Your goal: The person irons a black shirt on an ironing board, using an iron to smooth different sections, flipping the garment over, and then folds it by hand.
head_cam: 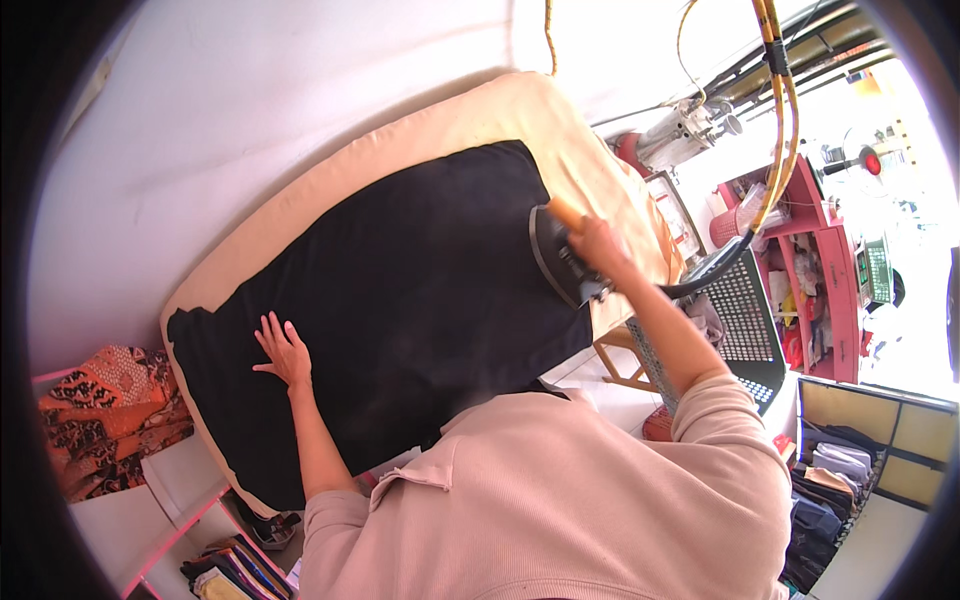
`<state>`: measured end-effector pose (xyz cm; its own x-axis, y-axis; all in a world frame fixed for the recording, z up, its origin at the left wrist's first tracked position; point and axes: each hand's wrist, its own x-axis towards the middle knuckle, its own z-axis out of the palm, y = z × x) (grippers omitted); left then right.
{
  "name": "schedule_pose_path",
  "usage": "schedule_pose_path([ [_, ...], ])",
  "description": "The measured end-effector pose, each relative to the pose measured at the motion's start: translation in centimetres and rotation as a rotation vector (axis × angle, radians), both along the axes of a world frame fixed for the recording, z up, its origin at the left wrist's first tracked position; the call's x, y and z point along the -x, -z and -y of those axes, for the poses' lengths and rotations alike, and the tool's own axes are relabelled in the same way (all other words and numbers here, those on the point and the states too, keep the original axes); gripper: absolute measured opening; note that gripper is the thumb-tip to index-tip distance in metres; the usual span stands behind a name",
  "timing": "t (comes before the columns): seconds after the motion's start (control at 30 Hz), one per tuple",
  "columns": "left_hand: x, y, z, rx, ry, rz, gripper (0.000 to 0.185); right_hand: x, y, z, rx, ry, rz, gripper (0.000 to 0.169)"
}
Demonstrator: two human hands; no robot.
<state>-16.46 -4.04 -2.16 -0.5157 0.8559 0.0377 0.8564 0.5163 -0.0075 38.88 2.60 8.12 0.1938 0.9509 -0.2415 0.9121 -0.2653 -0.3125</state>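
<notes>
A black cloth garment lies spread over an ironing table with a beige cover. My left hand rests on the garment's left part, palm down and fingers apart. In my right hand is the yellow-orange handle of a steam iron, which is at the garment's right edge. A dark hose runs from near the iron to the right and up to yellow tubes. Whether the iron's soleplate presses fully on the cloth cannot be told.
A white wall runs behind the table. To the right stand a perforated plastic basket, a wooden stool and a pink cabinet. Patterned orange cloth lies at the left. Folded clothes fill a shelf at lower left; more lie at lower right.
</notes>
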Motion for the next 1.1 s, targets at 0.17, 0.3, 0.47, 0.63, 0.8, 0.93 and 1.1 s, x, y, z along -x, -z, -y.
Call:
schedule_pose_path([
  [0.17, -10.1, -3.1, -9.9, -0.59, 0.547, 0.17, 0.017, -8.7, 1.3, -11.4, -0.127, -0.069, 0.098, 0.029],
  [0.3, -23.6, -4.4, -18.8, -0.504, 0.816, 0.441, 0.015, -7.8, 0.5, -20.9, -0.066, -0.109, 0.036, 0.038],
  [0.47, -36.1, -2.8, -24.8, -0.195, 0.937, 0.435, 0.045, -2.6, -0.9, -28.4, -0.015, -0.193, 0.19, 0.048],
  [0.63, -38.2, -2.9, -26.6, 0.06, 0.83, 0.395, 0.023, 0.0, 0.8, -27.0, -0.799, -0.437, 0.294, 0.082],
  [0.8, -31.2, -6.8, -30.5, -0.176, 0.72, 0.581, 0.014, 4.1, 7.8, -11.8, -0.095, -0.066, -0.86, 0.092],
  [0.93, -25.3, -11.8, -34.8, -0.383, 0.526, 0.624, 0.016, 5.7, 5.2, 0.6, 0.301, -0.244, -1.061, 0.073],
  [1.1, -26.6, -15.5, -37.6, -0.696, 0.498, 0.559, 0.014, 2.4, 3.6, 7.4, 0.548, -0.214, -0.91, 0.05],
])
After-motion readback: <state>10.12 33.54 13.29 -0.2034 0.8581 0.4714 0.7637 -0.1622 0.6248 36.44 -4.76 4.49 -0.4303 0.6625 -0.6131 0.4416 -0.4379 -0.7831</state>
